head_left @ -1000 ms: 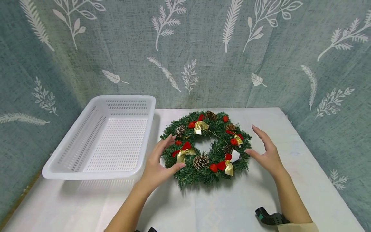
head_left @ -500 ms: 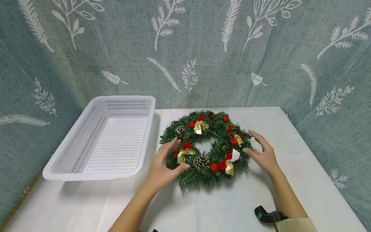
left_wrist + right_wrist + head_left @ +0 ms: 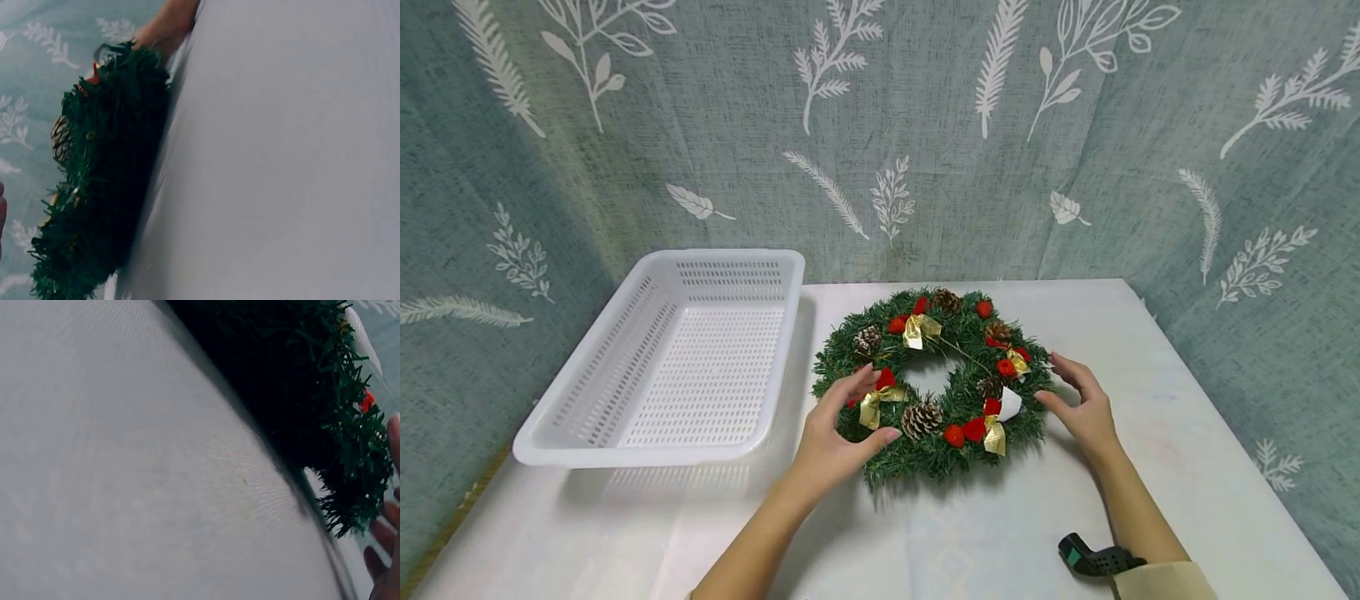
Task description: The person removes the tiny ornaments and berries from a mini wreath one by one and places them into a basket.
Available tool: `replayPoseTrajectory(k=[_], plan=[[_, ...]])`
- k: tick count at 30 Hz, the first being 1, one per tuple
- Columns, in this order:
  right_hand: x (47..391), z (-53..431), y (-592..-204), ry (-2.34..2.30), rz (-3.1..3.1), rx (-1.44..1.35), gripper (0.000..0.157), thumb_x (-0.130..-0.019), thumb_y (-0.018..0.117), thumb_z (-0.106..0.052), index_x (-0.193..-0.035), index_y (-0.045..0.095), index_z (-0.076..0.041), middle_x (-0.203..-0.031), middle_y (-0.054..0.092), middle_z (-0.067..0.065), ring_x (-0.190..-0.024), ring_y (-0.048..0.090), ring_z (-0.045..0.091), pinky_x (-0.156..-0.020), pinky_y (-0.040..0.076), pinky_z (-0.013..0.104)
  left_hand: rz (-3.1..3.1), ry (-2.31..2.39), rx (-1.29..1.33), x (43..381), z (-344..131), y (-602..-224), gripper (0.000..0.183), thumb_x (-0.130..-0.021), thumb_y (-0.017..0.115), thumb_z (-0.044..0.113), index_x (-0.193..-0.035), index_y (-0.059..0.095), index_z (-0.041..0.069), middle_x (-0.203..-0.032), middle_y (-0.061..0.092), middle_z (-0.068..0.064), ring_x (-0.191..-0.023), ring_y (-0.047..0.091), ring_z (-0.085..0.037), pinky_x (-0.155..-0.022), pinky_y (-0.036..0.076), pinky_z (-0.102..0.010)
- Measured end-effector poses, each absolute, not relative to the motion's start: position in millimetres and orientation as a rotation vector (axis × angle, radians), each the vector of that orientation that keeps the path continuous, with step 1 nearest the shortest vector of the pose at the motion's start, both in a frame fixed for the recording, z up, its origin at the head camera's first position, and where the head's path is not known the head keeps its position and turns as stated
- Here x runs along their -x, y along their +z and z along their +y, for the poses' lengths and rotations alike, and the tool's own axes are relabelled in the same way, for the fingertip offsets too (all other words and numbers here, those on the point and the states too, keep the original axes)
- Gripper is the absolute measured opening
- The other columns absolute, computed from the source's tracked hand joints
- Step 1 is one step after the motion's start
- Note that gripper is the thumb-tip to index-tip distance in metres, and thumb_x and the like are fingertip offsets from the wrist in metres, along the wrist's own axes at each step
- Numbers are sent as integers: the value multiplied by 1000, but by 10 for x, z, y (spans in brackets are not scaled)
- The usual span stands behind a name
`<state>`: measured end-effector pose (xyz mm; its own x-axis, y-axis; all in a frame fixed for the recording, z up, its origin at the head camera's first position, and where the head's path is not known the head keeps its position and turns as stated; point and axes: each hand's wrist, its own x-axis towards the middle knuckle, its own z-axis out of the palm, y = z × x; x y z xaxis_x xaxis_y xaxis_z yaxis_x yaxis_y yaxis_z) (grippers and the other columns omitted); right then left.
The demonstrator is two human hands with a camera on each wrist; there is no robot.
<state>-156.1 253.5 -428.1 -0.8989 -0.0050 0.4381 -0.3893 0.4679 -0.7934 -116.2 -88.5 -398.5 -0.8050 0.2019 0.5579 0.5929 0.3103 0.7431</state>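
Note:
A green Christmas wreath (image 3: 910, 460) lies on the white-covered table, trimmed with pinecones (image 3: 921, 420), red berries and red-and-gold bows (image 3: 995, 435). Over its left front part hovers my left hand (image 3: 835, 437), thumb and fingers spread apart and bent slightly; contact with the greenery cannot be made out. My right hand (image 3: 1086, 417) is at the wreath's right edge, fingertips close to or touching the needles, thumb apart from the fingers. In the left wrist view the wreath (image 3: 106, 156) appears side-on; the right wrist view shows its edge (image 3: 356, 437) beside some fingers (image 3: 382, 536).
A white plastic basket (image 3: 647, 456) with slotted walls stands left of the wreath. Grey-green leaf-patterned cloth (image 3: 970, 217) hangs behind and at both sides of the table (image 3: 1000, 533). A black strap device (image 3: 1097, 558) sits on the right wrist.
My left hand has moved right and slightly forward over the wreath's left part. My right hand has come in closer to its right edge. The wreath and basket have stayed put.

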Motion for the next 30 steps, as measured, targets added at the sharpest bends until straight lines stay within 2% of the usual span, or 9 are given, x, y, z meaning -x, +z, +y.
replayPoseTrajectory(k=[7,11,15,19,23,30], plan=[[1730,2680,-4591,1501,-2336,-335,61,-80,65,11,-136,43,7,-121,49,23,-108,47,2,-95,35,10,-2294,-1528,690,1149,-820,-4030,75,-75,81,16,-140,45,9,-129,57,-7,-114,55,-21,-97,45,-42],[1747,2701,-4616,1519,-2360,-351,60,-81,67,6,-137,44,4,-117,51,17,-105,47,-1,-93,35,9,-2313,-1543,688,1157,-801,-4064,74,-76,80,16,-140,44,11,-129,57,-6,-113,55,-20,-95,46,-42],[1728,2713,-4607,1520,-2397,-342,58,-83,68,2,-136,46,3,-122,51,12,-106,45,-5,-93,35,7,-2335,-1557,666,1164,-782,-4086,74,-77,79,17,-141,44,11,-129,57,-6,-114,55,-19,-96,45,-42],[1715,2731,-4611,1514,-2427,-338,56,-84,68,0,-135,47,2,-126,50,-4,-108,44,-8,-93,35,5,-2384,-1578,644,1173,-748,-4110,73,-78,78,22,-141,43,14,-131,56,-3,-117,53,-17,-97,45,-42],[1721,2745,-4625,1528,-2439,-350,55,-84,69,-2,-135,48,1,-122,47,-19,-109,43,-9,-93,35,5,-2446,-1591,594,1188,-709,-4139,72,-78,79,26,-141,44,17,-129,57,-1,-116,53,-16,-98,44,-42],[1719,2750,-4627,1524,-2462,-354,57,-84,69,-3,-136,47,1,-120,46,-20,-108,43,-11,-92,35,5,-2497,-1542,580,1219,-645,-4161,71,-76,80,28,-138,48,14,-126,58,-3,-115,53,-18,-97,45,-45]])
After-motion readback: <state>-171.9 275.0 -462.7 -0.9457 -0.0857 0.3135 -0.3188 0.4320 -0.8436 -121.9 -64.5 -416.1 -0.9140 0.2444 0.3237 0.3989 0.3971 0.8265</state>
